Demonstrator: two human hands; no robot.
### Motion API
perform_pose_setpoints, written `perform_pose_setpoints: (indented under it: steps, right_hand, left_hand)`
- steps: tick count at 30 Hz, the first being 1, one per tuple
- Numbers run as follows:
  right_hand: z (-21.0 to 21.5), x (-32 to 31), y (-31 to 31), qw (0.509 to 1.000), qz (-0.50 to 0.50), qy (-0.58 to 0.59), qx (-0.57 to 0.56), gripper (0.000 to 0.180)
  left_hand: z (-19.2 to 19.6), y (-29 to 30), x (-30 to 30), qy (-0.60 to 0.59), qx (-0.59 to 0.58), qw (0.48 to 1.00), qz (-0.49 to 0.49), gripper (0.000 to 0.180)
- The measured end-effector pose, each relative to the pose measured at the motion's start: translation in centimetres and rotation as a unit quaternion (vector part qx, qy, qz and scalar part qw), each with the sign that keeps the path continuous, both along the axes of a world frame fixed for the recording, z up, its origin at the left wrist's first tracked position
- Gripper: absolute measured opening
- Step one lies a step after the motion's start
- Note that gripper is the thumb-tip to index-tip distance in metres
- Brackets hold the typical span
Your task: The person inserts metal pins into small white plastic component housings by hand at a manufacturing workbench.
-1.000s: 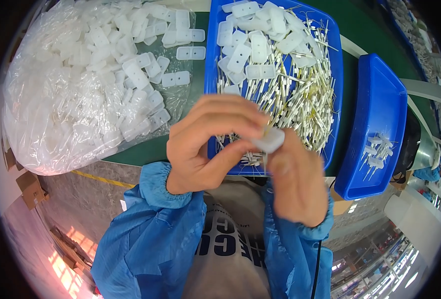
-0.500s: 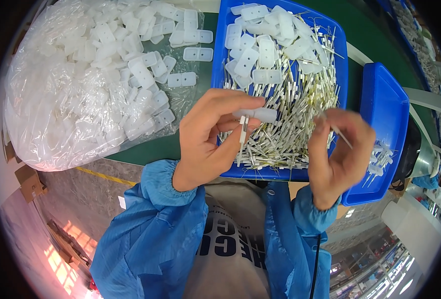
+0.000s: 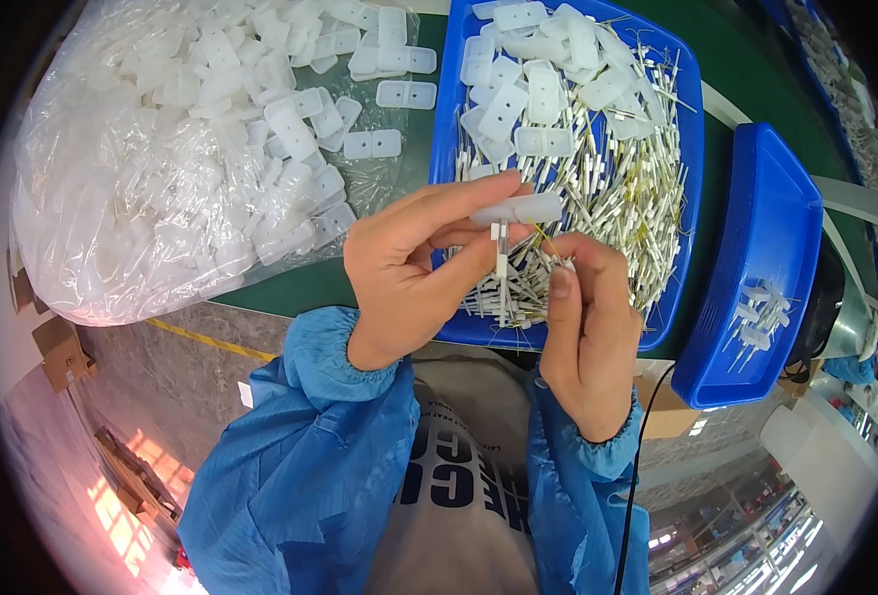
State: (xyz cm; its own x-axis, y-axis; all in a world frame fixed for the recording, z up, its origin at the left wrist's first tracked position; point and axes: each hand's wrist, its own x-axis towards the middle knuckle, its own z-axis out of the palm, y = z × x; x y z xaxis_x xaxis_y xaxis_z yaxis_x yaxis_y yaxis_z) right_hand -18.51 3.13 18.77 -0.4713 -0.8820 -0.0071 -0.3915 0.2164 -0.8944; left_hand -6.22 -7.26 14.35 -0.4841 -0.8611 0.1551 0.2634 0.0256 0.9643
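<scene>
My left hand (image 3: 399,263) is closed on a translucent white plastic plate (image 3: 536,207), held nearly edge-on between thumb and fingers. A slim white stick-like part (image 3: 502,260) hangs below the plate, by the left thumb. Close beside it on the right, my right hand (image 3: 592,332) pinches a thin part with a yellow wire (image 3: 543,238). The wire reaches up towards the plate's underside; whether it passes through is hidden. Both hands are above the near side of a large blue tray (image 3: 695,188), which holds many slim white wired parts (image 3: 647,188) and loose plates (image 3: 546,142).
To the left, a clear plastic bag (image 3: 92,228) spills many similar plates onto the green table (image 3: 270,295). A smaller blue tray (image 3: 771,198) on the right holds a little pile of white pieces (image 3: 759,315). A black cord (image 3: 640,436) hangs near my right sleeve.
My right hand has moved left and in, from over the large tray's right side to the plate. The left hand stays nearly in place, still holding the plate. The view has shifted slightly.
</scene>
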Motion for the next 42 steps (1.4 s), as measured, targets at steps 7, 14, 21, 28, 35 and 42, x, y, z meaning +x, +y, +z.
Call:
perform_pose_setpoints:
  steps: [7, 14, 21, 28, 35, 42]
  right_hand:
    - [-0.6, 0.4, 0.4, 0.995, 0.022, 0.094, 0.009, 0.014]
    - [0.4, 0.7, 0.1, 0.995, 0.02, 0.061, 0.073, 0.014]
    - [-0.5, 0.3, -0.3, 0.995, 0.034, 0.097, -0.02, 0.014]
    - [-0.2, 0.1, -1.3, 0.997, 0.049, 0.056, 0.024, 0.009]
    - [-0.5, -0.7, -1.0, 0.994, 0.088, 0.066, -0.011, 0.008]
    - [-0.3, -0.9, -0.7, 0.993, 0.1, 0.039, -0.046, 0.008]
  left_hand:
    - [-0.3, 0.1, -0.4, -0.002, -0.003, 1.0, 0.023, 0.029]
    - [-0.3, 0.1, 0.1, -0.017, 0.009, 1.0, 0.008, 0.026]
    - [-0.5, -0.2, 0.0, 0.069, -0.024, 0.996, -0.056, 0.031]
    - [0.4, -0.5, 0.5, 0.012, -0.001, 0.996, -0.084, 0.034]
    - [0.1, -0.5, 0.7, -0.026, 0.017, 0.994, -0.104, 0.028]
    - [0.0, -0.3, 0.6, 0.073, -0.013, 0.993, -0.093, 0.022]
